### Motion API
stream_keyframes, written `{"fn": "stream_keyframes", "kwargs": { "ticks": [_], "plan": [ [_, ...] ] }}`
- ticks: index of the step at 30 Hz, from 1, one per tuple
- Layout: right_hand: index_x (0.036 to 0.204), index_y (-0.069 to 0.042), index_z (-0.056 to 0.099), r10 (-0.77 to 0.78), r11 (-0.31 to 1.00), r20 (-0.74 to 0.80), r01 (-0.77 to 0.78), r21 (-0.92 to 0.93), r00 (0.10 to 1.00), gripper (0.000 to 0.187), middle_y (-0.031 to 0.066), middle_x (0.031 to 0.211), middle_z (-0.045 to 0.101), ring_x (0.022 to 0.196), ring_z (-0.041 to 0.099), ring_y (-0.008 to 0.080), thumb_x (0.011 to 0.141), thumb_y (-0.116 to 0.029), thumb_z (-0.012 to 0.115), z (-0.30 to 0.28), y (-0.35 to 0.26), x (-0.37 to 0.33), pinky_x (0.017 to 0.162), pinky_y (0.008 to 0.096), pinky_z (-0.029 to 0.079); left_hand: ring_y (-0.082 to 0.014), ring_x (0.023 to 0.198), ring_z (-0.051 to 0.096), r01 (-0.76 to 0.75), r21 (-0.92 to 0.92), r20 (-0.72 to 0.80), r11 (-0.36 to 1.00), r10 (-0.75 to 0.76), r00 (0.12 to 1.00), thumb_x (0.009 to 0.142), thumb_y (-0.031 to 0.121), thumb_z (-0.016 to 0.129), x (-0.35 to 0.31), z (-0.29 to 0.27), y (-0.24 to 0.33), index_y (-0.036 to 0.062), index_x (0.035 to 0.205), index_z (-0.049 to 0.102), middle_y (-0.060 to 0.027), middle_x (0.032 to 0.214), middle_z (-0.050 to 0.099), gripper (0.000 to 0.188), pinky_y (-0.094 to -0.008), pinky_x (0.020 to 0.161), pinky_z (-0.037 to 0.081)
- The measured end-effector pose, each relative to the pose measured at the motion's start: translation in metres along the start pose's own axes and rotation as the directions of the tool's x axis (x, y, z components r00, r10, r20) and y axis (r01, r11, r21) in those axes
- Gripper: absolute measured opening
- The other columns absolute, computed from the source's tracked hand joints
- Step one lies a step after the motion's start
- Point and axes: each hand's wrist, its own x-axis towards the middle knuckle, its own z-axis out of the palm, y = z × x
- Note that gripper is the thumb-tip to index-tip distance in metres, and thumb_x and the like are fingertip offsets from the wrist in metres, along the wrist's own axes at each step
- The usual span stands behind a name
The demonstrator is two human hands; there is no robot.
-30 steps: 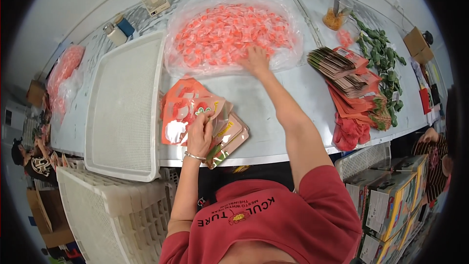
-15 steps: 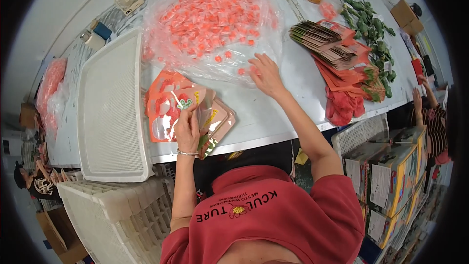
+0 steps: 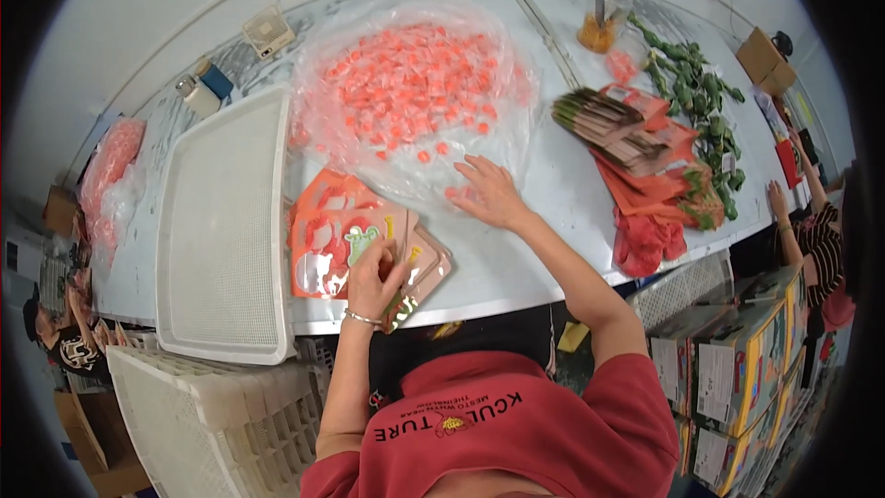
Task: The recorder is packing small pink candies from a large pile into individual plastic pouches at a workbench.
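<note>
My left hand (image 3: 373, 284), a bracelet at its wrist, rests on a fanned pile of flat red and pink pouches (image 3: 318, 263) with clear windows. Thumb and fingers are curled together at the upper pouch's edge; the exact grip is partly hidden. My right hand (image 3: 491, 195) is stretched palm down over the near edge of a clear plastic bag (image 3: 406, 171), fingers apart. A small wrapped orange-red piece (image 3: 451, 193), like a candy, lies by its fingertips. Many similar wrapped pieces (image 3: 415, 83) are heaped on the spread bag beyond.
An upright white mesh tray (image 3: 226, 231) stands at left, above stacked white crates (image 3: 212, 406). On the right lie fanned pouches (image 3: 613, 129), red netting (image 3: 650, 244) and green leafy strands (image 3: 710, 97). Boxes (image 3: 737, 360) are stacked below. Other people work at both sides.
The whole view has shifted, so the table sits lower. My right hand has moved left and slightly nearer across the bag's edge. My left fingers are more curled at the pouches.
</note>
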Motion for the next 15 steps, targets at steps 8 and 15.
{"fn": "stream_keyframes", "kwargs": {
  "ticks": [8,15],
  "plan": [
    [0.119,-0.003,0.051,0.167,0.966,-0.249,-0.107,0.236,0.954,0.055,0.0158,0.115,0.055,0.102,0.054,0.029,0.077,-0.035,0.067,-0.045,0.109,0.177,0.087,0.0372,0.043,-0.0164,0.083,0.06,0.19,-0.205,-0.168,0.96,-0.226,0.959,0.088,0.016,0.053,0.152,-0.07,-0.013,-0.001,0.099,0.058,-0.0104,0.09,0.064,0.021,-0.0313,0.073,0.046],
    [0.135,-0.003,0.03,0.311,0.927,-0.075,-0.32,-0.194,0.947,0.094,0.0258,0.14,0.024,0.127,0.03,0.0394,0.064,-0.046,0.075,0.034,0.178,0.342,0.102,0.0395,0.033,-0.0285,0.111,0.051,0.042,-0.041,-0.33,0.998,-0.053,0.943,0.085,0.025,0.057,0.348,-0.052,-0.168,-0.002,0.117,0.05,-0.0193,0.116,0.055,0.042,-0.0339,0.095,0.038]
  ]
}}
